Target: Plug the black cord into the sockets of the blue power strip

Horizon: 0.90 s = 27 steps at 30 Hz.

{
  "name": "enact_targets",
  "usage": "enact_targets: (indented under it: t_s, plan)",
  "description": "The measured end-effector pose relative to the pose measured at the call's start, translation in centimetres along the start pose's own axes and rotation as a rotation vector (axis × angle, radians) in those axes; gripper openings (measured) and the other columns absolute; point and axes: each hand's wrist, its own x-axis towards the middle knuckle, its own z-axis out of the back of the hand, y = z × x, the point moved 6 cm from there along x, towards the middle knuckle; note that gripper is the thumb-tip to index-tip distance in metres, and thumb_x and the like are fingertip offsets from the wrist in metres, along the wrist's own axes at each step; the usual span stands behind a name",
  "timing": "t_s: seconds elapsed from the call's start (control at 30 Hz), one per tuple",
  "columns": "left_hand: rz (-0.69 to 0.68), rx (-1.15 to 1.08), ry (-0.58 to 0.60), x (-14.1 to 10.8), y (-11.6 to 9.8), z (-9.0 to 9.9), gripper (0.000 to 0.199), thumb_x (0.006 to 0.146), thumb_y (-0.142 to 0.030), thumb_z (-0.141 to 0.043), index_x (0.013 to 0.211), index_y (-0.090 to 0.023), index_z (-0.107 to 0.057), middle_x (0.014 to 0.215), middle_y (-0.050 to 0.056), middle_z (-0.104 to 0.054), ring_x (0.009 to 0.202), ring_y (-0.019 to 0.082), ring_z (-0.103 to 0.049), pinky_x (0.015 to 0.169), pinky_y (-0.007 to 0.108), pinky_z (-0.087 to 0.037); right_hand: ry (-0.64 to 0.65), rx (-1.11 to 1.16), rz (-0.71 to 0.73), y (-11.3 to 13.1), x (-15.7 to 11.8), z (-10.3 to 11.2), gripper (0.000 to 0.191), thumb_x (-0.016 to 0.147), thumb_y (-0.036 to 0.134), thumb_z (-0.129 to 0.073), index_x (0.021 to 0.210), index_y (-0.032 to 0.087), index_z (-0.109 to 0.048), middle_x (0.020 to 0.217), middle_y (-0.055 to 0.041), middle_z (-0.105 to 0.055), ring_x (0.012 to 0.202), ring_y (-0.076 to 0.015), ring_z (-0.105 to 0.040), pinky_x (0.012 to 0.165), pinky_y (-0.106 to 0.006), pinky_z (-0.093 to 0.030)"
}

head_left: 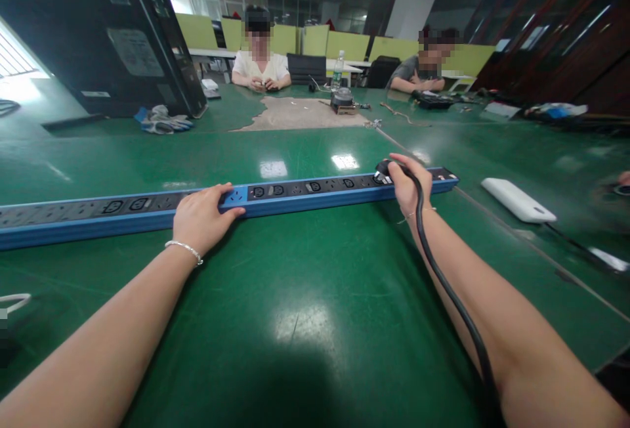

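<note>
A long blue power strip [305,203] with a row of black sockets lies across the green table. My left hand [203,218] grips it near a blue socket section, thumb along the front side and fingers over the top. Toward the strip's right end, my right hand [412,182] is closed around a black power plug [382,169]. Its metal prongs show just above the sockets; I cannot tell whether they touch. From the plug, a thick black cable [438,270] runs down over my right forearm.
A white power bank [518,199] with a cable lies to the right. At the back left stand a black computer case [93,41] and work gloves [165,121]. Two people sit across the table, near a water bottle [338,72] and a round dark device [342,100].
</note>
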Motion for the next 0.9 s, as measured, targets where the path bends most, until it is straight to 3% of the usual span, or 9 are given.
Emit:
enact_targets:
  t_s: [0.17, 0.53, 0.77, 0.9]
  plan:
    - [-0.008, -0.003, -0.01, 0.0, 0.0, 0.0, 0.052, 0.08, -0.046, -0.054, 0.123, -0.017, -0.054, 0.125, 0.012, -0.06, 0.117, 0.029, -0.054, 0.1, 0.042, -0.039, 0.079, -0.075, 0.009, 1.6, -1.2, -2.0, 0.029, 0.077, 0.036, -0.058, 0.097, 0.02, -0.071, 0.095, -0.0056, -0.072, 0.091, -0.022, -0.065, 0.089, -0.038, -0.049]
    - [-0.003, -0.005, -0.001, 0.0, 0.0, -0.1, 0.052, 0.08, -0.047, -0.054, 0.124, -0.019, -0.053, 0.126, 0.01, -0.06, 0.117, 0.028, -0.054, 0.1, 0.042, -0.038, 0.097, -0.162, 0.066, 2.1, -1.8, -2.6, 0.029, 0.079, 0.04, -0.054, 0.095, 0.023, -0.073, 0.094, -0.0035, -0.073, 0.09, -0.0222, -0.066, 0.085, -0.035, -0.05]
    - [-0.017, -0.005, -0.017, 0.0, -0.1, 0.0, 0.05, 0.08, -0.046, -0.055, 0.122, -0.018, -0.055, 0.126, 0.01, -0.06, 0.117, 0.028, -0.054, 0.1, 0.041, -0.038, 0.076, -0.293, 0.06, 3.2, -2.6, -2.8, 0.028, 0.079, 0.036, -0.054, 0.095, 0.024, -0.073, 0.085, -0.0035, -0.074, 0.079, -0.0223, -0.068, 0.079, -0.035, -0.052]
    - [-0.02, -0.012, -0.012, 0.0, 0.0, 0.0, 0.05, 0.08, -0.045, -0.055, 0.123, -0.019, -0.054, 0.127, 0.01, -0.06, 0.117, 0.028, -0.054, 0.1, 0.042, -0.038, 0.083, -0.318, 0.111, 3.4, -3.6, -2.8, 0.03, 0.082, 0.035, -0.051, 0.102, 0.025, -0.071, 0.095, -0.004, -0.073, 0.086, -0.0229, -0.068, 0.082, -0.036, -0.052]
